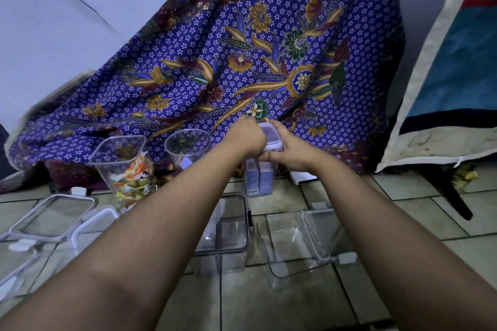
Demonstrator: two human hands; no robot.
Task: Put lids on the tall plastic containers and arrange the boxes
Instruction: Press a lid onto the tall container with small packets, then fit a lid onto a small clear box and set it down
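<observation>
A person's two hands meet over a tall container standing on the tiled floor at the foot of a purple floral cloth. The left hand grips the lid from the left and the right hand clasps it from the right and below, so the lid sits between them on the container's top. To the left stand two open tall containers, a square one holding coloured scraps and a round one. Nearer the camera, partly under the forearms, lie a dark-rimmed box and a clear box, side by side. More clear boxes and a lid crowd the floor at lower left.
</observation>
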